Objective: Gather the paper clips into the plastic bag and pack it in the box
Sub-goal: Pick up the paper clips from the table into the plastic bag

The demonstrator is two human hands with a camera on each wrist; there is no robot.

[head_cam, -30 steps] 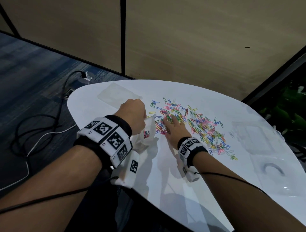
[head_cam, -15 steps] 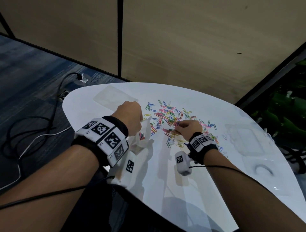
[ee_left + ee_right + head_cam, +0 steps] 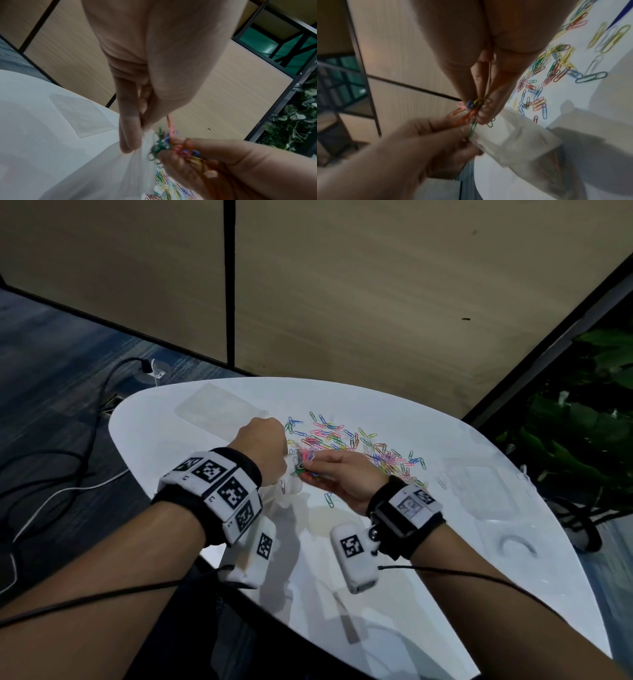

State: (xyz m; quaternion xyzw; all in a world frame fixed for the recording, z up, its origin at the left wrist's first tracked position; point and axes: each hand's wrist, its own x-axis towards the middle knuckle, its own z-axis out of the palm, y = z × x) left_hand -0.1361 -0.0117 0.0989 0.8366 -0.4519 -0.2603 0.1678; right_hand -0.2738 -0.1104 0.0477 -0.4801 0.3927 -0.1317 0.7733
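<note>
Many coloured paper clips (image 3: 363, 446) lie scattered on the white table (image 3: 394, 577). My left hand (image 3: 267, 453) pinches the top edge of a small clear plastic bag (image 3: 287, 491) and holds it above the table. The bag (image 3: 106, 170) hangs below my left fingers (image 3: 127, 129). My right hand (image 3: 339, 477) grips a bunch of clips (image 3: 303, 465) right at the bag's mouth. In the right wrist view my right fingertips (image 3: 485, 116) pinch the bunch of clips (image 3: 471, 109) against the bag (image 3: 513, 140). Loose clips (image 3: 556, 67) lie beyond.
A flat clear plastic piece (image 3: 215, 409) lies at the far left of the table. Clear plastic box parts (image 3: 486, 491) sit at the right, near the edge. Cables (image 3: 68, 474) trail on the carpet to the left. Wooden wall panels (image 3: 342, 285) stand behind, plants (image 3: 582, 422) at right.
My right hand closed on a bunch of clips from the pile and carried it left to the mouth of the bag. My left hand kept holding the bag.
</note>
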